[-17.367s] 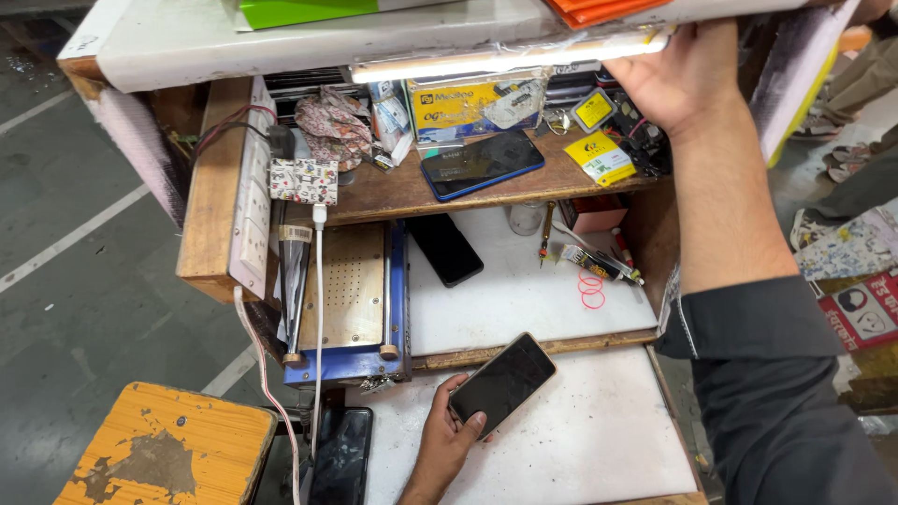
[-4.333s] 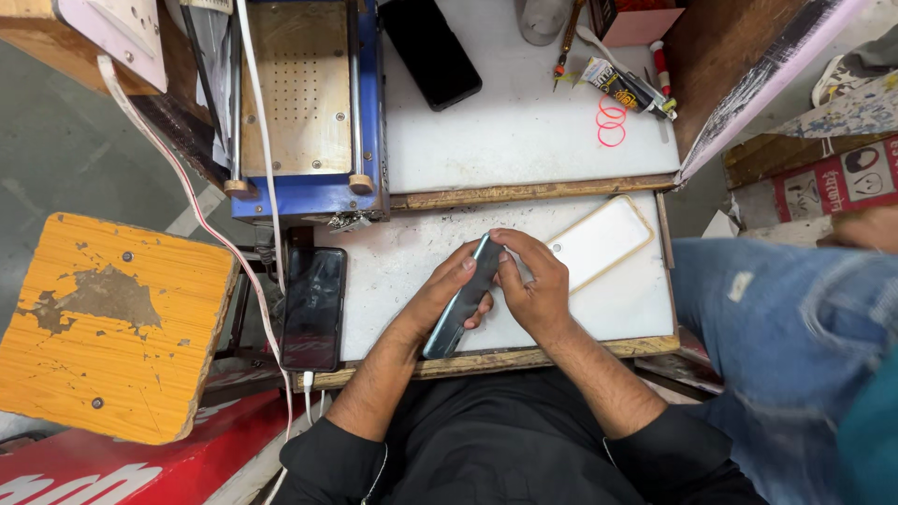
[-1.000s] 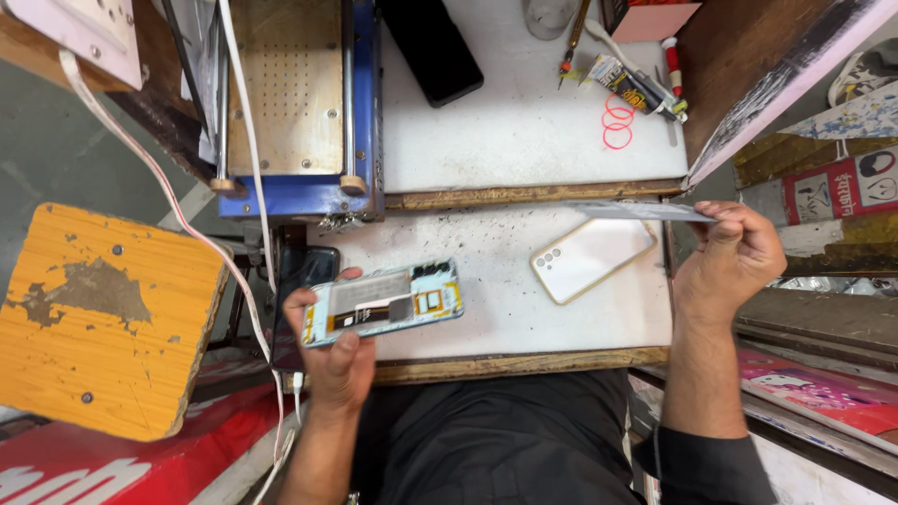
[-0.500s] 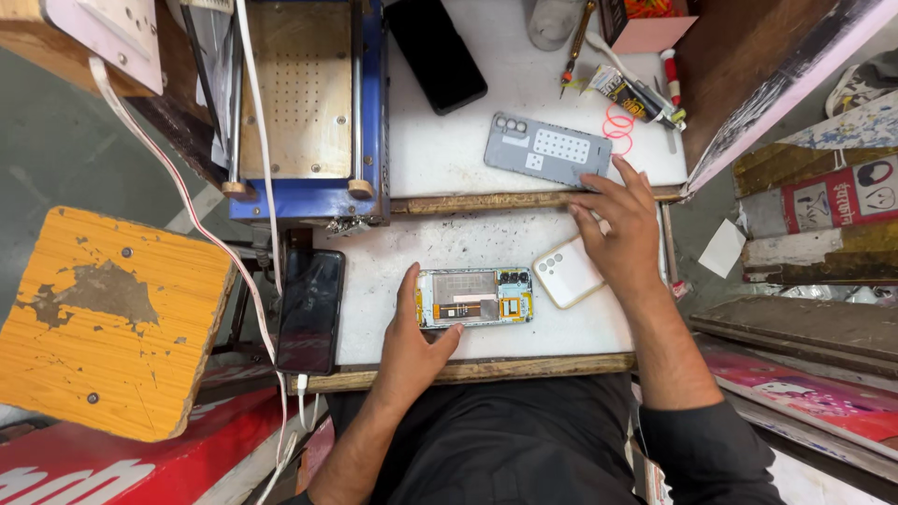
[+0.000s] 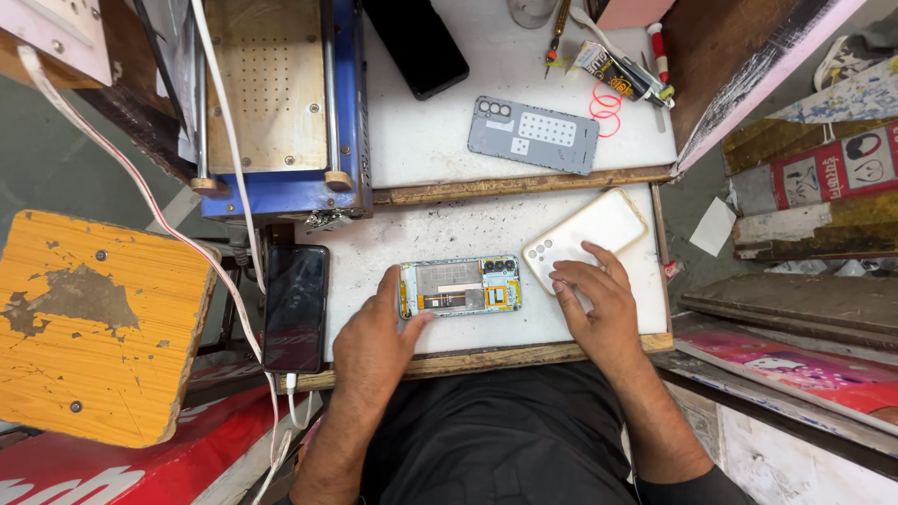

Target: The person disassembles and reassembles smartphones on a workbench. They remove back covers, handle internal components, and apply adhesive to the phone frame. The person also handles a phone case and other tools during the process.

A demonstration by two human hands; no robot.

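An opened phone (image 5: pixel 460 286) lies on the white lower bench (image 5: pixel 421 229) with its inner boards showing. My left hand (image 5: pixel 376 339) holds its left end between thumb and fingers. My right hand (image 5: pixel 591 301) rests flat, fingers spread, on the near end of a cream phone case (image 5: pixel 587 232) just right of the opened phone. A grey back cover (image 5: pixel 534 134) with camera holes lies on the upper shelf, apart from both hands.
A dark phone (image 5: pixel 295 307) on a white cable lies at the bench's left edge. On the upper shelf are a blue heating-plate machine (image 5: pixel 273 98), another black phone (image 5: pixel 418 42), a glue tube (image 5: pixel 619 75) and red rubber bands (image 5: pixel 606 101). A worn yellow stool (image 5: pixel 94 323) stands left.
My right hand has come back from the upper shelf, leaving the grey back cover there, and now rests on the cream case. The opened phone stays on the bench in my left hand.
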